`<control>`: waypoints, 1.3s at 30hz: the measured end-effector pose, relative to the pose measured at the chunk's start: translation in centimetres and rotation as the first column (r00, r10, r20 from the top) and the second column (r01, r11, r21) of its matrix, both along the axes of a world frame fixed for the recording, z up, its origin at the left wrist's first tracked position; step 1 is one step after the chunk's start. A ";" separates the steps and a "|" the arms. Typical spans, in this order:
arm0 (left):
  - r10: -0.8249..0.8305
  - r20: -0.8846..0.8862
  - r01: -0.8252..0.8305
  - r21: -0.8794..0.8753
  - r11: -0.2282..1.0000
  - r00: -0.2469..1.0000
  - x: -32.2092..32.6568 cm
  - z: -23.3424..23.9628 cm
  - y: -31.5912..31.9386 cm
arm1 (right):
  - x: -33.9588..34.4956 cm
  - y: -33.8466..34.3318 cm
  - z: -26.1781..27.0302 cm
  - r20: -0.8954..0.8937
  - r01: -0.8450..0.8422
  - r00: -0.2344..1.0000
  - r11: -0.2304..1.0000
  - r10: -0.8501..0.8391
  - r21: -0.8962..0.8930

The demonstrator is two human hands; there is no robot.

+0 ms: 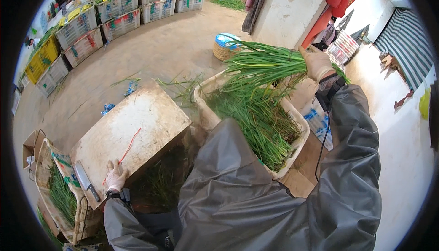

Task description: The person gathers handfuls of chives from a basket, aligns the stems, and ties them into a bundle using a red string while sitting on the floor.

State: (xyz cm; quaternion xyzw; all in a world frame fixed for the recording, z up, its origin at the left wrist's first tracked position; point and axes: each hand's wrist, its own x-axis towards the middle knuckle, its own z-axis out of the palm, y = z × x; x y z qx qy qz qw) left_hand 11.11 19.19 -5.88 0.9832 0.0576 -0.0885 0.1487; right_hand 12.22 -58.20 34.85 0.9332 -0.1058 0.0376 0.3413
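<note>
My right hand [317,64], in a pale glove, grips a bundle of long green leafy stalks [267,62] and holds it up over a white plastic crate [301,122] filled with more loose green stalks. At the lower left my left hand [116,176], also gloved, rests on the near edge of a worn whitish board [137,113] with its fingers at a thin red tie [131,144] that lies across the surface. A knife with a black handle [85,180] lies on the board's left end, beside that hand.
A white crate with green stalks [43,175] stands left of the board. A woven basket with a blue cover [223,48] sits on the floor ahead. Stacked crates [118,9] line the far left. A white pillar [284,10] rises ahead; a pale wall [394,141] is at right.
</note>
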 end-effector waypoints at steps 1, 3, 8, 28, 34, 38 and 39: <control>-0.002 0.003 0.002 0.017 1.000 1.000 -0.2 0.0 0.3 | 0.5 0.7 0.9 -0.004 0.012 1.000 1.000 -0.012 0.023; -0.006 -0.006 0.007 0.020 1.000 1.000 -0.3 0.1 0.4 | 1.2 2.1 2.9 -0.019 -0.036 0.999 0.999 0.036 -0.025; 0.008 -0.039 -0.009 -0.014 1.000 0.999 -0.3 1.5 -0.6 | 2.9 4.6 5.9 -0.022 -0.040 0.999 0.997 0.039 -0.059; 0.059 0.430 -0.049 -0.036 0.998 0.901 -0.8 1.6 -2.8 | 12.4 21.7 1.7 0.381 -0.548 0.836 0.564 0.396 0.617; -0.056 0.378 0.169 -0.273 0.947 0.924 -2.1 3.4 -9.7 | 9.2 30.8 -16.8 -0.083 0.152 0.973 -0.328 0.213 0.932; -0.255 0.189 0.316 -0.494 0.810 0.948 -3.1 2.2 -12.1 | 5.3 35.0 -32.7 -0.340 0.411 0.909 -0.394 0.239 0.822; -0.263 0.085 0.264 -0.564 0.783 0.961 -3.4 2.0 -13.0 | 4.1 35.3 -36.9 -0.333 0.409 0.912 -0.474 0.239 0.780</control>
